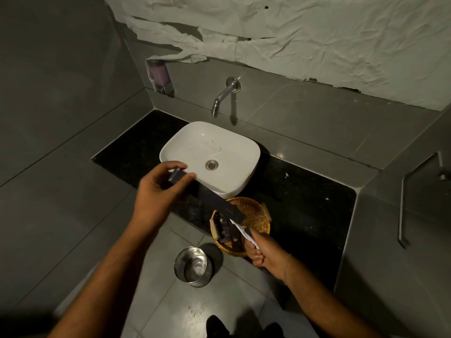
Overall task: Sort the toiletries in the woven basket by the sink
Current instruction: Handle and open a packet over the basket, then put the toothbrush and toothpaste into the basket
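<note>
At frame centre, the left hand (156,189) pinches one end of a long, flat dark box (207,200); the right hand (262,251) is closed around a white item (244,234) at its other end. Below them, the round woven basket (256,215) sits on the black speckled counter (305,198) beside the glossy white sink (234,142), holding small dark rectangular packets (225,231).

Basket (256,215) right half free; boxes (225,231) block left; sink (227,184) behind.

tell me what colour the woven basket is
Golden tan, a natural wicker weave, on the woven basket; seen in the head view.
</note>
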